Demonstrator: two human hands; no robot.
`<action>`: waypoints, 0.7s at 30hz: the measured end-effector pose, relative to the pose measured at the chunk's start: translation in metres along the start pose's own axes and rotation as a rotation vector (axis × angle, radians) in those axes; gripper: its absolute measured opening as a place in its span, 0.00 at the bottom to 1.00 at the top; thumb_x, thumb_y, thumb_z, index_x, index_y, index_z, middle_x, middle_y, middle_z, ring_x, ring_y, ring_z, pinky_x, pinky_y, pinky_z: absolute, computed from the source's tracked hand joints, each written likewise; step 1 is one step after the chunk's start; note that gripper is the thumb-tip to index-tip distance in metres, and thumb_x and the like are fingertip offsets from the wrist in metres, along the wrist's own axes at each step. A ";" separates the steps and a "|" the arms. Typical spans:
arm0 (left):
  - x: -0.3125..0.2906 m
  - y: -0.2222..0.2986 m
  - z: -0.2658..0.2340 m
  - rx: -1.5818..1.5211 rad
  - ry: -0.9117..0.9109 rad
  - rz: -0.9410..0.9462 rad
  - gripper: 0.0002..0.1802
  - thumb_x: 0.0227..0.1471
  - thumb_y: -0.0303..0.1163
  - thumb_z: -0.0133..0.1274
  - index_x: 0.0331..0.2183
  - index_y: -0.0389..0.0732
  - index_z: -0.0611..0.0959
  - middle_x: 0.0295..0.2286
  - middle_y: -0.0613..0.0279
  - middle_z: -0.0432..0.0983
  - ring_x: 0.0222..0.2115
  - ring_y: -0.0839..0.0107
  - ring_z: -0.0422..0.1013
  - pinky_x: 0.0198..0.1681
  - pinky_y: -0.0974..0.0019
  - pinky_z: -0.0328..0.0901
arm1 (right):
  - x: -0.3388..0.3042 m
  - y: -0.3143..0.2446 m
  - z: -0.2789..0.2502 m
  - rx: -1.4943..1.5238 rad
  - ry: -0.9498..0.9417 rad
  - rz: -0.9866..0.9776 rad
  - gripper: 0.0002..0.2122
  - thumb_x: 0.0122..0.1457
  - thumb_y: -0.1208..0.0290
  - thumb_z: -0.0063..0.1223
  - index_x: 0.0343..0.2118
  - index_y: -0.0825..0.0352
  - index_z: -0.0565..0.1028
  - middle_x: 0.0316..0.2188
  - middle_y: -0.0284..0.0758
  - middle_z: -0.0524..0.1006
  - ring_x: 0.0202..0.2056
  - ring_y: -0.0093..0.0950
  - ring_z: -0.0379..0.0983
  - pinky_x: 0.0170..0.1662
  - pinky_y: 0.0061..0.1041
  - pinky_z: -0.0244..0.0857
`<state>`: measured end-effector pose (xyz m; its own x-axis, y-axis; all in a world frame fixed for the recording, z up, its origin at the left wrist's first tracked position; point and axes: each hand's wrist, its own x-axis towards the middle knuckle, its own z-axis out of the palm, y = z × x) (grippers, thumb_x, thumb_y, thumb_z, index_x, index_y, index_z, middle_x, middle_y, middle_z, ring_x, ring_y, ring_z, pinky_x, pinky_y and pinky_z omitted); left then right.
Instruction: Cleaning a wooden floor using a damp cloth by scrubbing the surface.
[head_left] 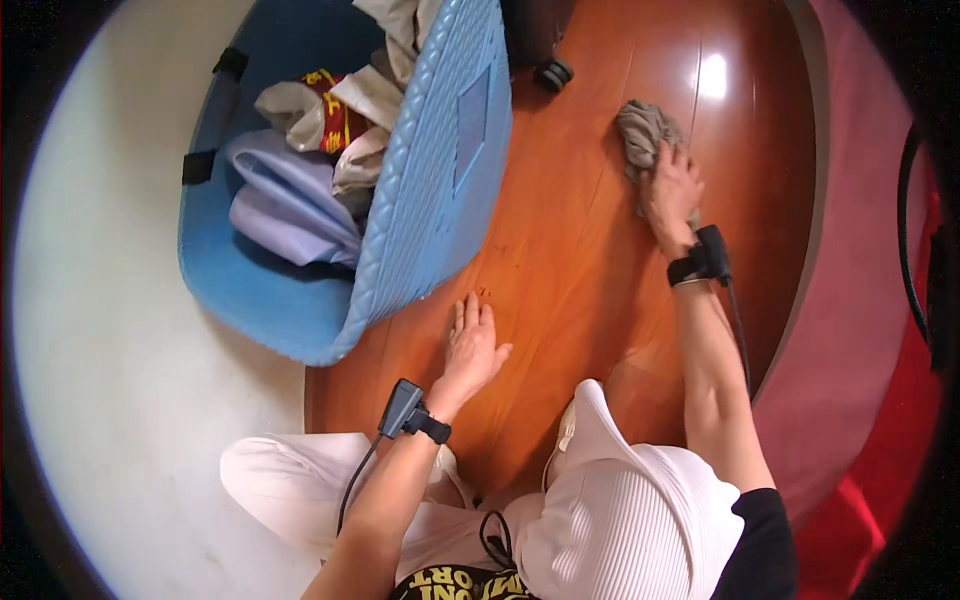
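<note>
A crumpled grey-brown rag [647,132] lies on the wooden floor [570,215] at the far right. My right hand [672,192] is on it, fingers pressed into its folds, with part of the cloth showing beside the palm. Lower and to the left, my left hand [472,352] holds nothing, its fingers stretched out over the floorboards. It is just right of the blue woven-look plastic laundry basket [440,175]. Whether its palm touches the floor, I cannot tell. Small dark marks [485,292] show on the boards just past its fingertips.
Inside the basket are a lavender cloth [290,200], beige clothes [375,95] and a red band with yellow print [338,115]. Behind it stands a dark object with a wheel [553,74]. A pale wall [110,230] is at left, a pinkish-red surface [868,200] at right. My knees are bent below.
</note>
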<state>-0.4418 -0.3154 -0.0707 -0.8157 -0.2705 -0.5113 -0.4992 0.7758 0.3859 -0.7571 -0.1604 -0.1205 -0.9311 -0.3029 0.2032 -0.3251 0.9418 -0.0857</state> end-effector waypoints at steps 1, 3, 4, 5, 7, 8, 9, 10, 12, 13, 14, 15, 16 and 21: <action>-0.001 -0.003 0.000 -0.006 -0.037 -0.074 0.38 0.48 0.35 0.57 0.54 0.23 0.62 0.59 0.33 0.45 0.61 0.38 0.43 0.61 0.48 0.48 | -0.004 -0.011 0.019 -0.039 0.020 -0.048 0.21 0.53 0.71 0.49 0.52 0.57 0.68 0.55 0.38 0.67 0.52 0.44 0.63 0.48 0.46 0.62; -0.006 -0.009 -0.004 0.001 -0.059 -0.129 0.39 0.48 0.36 0.57 0.54 0.24 0.61 0.60 0.34 0.44 0.61 0.39 0.43 0.61 0.48 0.48 | -0.043 -0.058 0.011 0.018 0.010 -0.273 0.20 0.51 0.72 0.46 0.51 0.60 0.70 0.50 0.38 0.68 0.51 0.42 0.62 0.45 0.43 0.62; -0.005 -0.011 -0.004 0.007 -0.088 -0.141 0.39 0.48 0.37 0.58 0.55 0.24 0.61 0.60 0.36 0.44 0.61 0.39 0.43 0.61 0.49 0.49 | -0.073 -0.068 0.017 0.048 0.055 -0.400 0.20 0.51 0.72 0.46 0.49 0.61 0.70 0.49 0.38 0.68 0.51 0.41 0.62 0.44 0.42 0.62; -0.009 -0.015 -0.005 0.006 -0.087 -0.163 0.39 0.48 0.37 0.58 0.55 0.24 0.61 0.60 0.36 0.44 0.61 0.39 0.43 0.61 0.49 0.49 | -0.107 -0.086 0.015 0.110 -0.004 -0.491 0.19 0.50 0.71 0.47 0.49 0.62 0.70 0.49 0.38 0.67 0.51 0.41 0.62 0.45 0.42 0.62; -0.009 -0.021 -0.008 0.098 -0.066 -0.177 0.38 0.48 0.39 0.57 0.53 0.24 0.64 0.57 0.37 0.55 0.58 0.43 0.52 0.59 0.52 0.54 | -0.177 -0.101 -0.004 0.244 -0.099 -0.720 0.19 0.50 0.70 0.48 0.47 0.61 0.71 0.49 0.38 0.67 0.52 0.41 0.61 0.45 0.41 0.62; -0.001 -0.016 -0.016 0.086 -0.067 -0.165 0.38 0.48 0.39 0.57 0.53 0.24 0.64 0.57 0.37 0.55 0.58 0.43 0.52 0.59 0.52 0.54 | -0.205 -0.094 -0.010 0.303 -0.148 -0.846 0.18 0.50 0.70 0.48 0.47 0.61 0.71 0.49 0.38 0.67 0.52 0.41 0.61 0.45 0.40 0.62; 0.005 -0.014 -0.034 0.066 -0.227 -0.257 0.34 0.48 0.39 0.57 0.50 0.27 0.67 0.51 0.37 0.62 0.53 0.44 0.59 0.54 0.52 0.59 | -0.226 -0.093 -0.021 0.349 -0.206 -0.980 0.17 0.50 0.69 0.48 0.46 0.60 0.72 0.50 0.37 0.67 0.52 0.40 0.62 0.46 0.39 0.62; 0.006 -0.014 -0.047 0.043 -0.387 -0.344 0.30 0.48 0.40 0.56 0.47 0.29 0.71 0.46 0.38 0.70 0.48 0.45 0.67 0.50 0.52 0.63 | -0.236 -0.092 -0.031 0.391 -0.266 -1.113 0.16 0.50 0.69 0.48 0.44 0.60 0.73 0.50 0.37 0.67 0.52 0.39 0.62 0.46 0.38 0.62; -0.003 -0.026 -0.055 -0.054 -0.353 -0.329 0.32 0.50 0.41 0.54 0.48 0.24 0.71 0.43 0.34 0.72 0.47 0.45 0.68 0.51 0.54 0.62 | -0.216 -0.089 -0.027 0.449 -0.271 -1.118 0.16 0.50 0.69 0.48 0.44 0.59 0.73 0.50 0.36 0.67 0.52 0.38 0.62 0.47 0.37 0.62; -0.005 -0.029 -0.055 -0.059 -0.225 -0.296 0.31 0.50 0.41 0.54 0.48 0.25 0.72 0.43 0.34 0.71 0.47 0.45 0.68 0.51 0.54 0.62 | -0.197 -0.083 -0.019 0.487 -0.279 -1.114 0.15 0.51 0.69 0.48 0.44 0.58 0.74 0.51 0.36 0.67 0.52 0.36 0.63 0.47 0.36 0.62; -0.007 -0.033 -0.055 -0.064 -0.096 -0.264 0.30 0.50 0.40 0.54 0.47 0.25 0.72 0.43 0.33 0.71 0.47 0.45 0.67 0.51 0.54 0.62 | -0.163 -0.074 -0.012 0.464 -0.279 -1.067 0.16 0.51 0.70 0.48 0.44 0.57 0.73 0.51 0.36 0.69 0.51 0.35 0.65 0.46 0.36 0.63; -0.005 -0.032 -0.054 -0.111 -0.055 -0.277 0.30 0.50 0.41 0.53 0.47 0.25 0.72 0.44 0.33 0.71 0.47 0.45 0.67 0.51 0.54 0.62 | -0.131 -0.061 0.005 0.393 -0.179 -0.966 0.16 0.50 0.71 0.48 0.45 0.57 0.73 0.51 0.38 0.70 0.49 0.35 0.67 0.46 0.37 0.63; -0.001 -0.032 -0.054 -0.122 -0.058 -0.277 0.30 0.50 0.41 0.53 0.47 0.25 0.72 0.44 0.33 0.71 0.47 0.45 0.67 0.51 0.54 0.62 | -0.088 -0.044 0.010 0.278 -0.295 -0.842 0.18 0.51 0.72 0.48 0.47 0.58 0.72 0.51 0.38 0.70 0.49 0.37 0.67 0.47 0.38 0.63; -0.001 -0.035 -0.050 -0.034 -0.087 -0.299 0.32 0.51 0.43 0.53 0.49 0.25 0.69 0.44 0.34 0.71 0.48 0.46 0.67 0.52 0.54 0.61 | 0.002 -0.015 0.019 0.201 0.007 -0.406 0.24 0.50 0.72 0.50 0.53 0.61 0.67 0.52 0.39 0.67 0.50 0.41 0.64 0.48 0.41 0.62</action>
<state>-0.4378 -0.3707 -0.0452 -0.6043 -0.4329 -0.6689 -0.7238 0.6493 0.2336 -0.7568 -0.1783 -0.1375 -0.7208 -0.6402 0.2657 -0.6899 0.6998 -0.1852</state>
